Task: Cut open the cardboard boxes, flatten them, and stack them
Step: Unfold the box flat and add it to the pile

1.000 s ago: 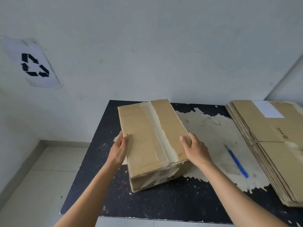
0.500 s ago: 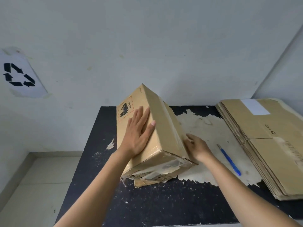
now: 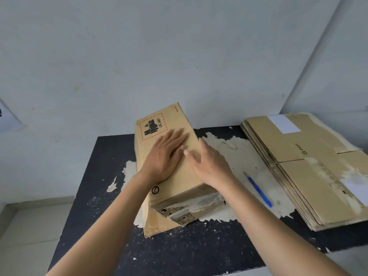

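A brown cardboard box (image 3: 175,120) lies on the black table (image 3: 95,176), its printed face with a red-bordered battery label turned up and tilted. My left hand (image 3: 165,156) rests flat on that face with straight fingers. At the box's right edge my right hand (image 3: 209,164) touches it, thumb on the top face and fingers down the right side. Torn tape and a loose flap show at the near end of the box. A blue knife (image 3: 258,190) lies on the table to the right, untouched.
A stack of flattened cardboard boxes (image 3: 310,166) fills the table's right side. Pale torn patches cover the table's middle. A white wall stands right behind the table. Floor tiles (image 3: 29,226) lie to the left, below the table edge.
The box was rolled over from its taped top onto another side. My left hand moved from its left edge onto the labelled face. My right hand shifted up to the right edge.
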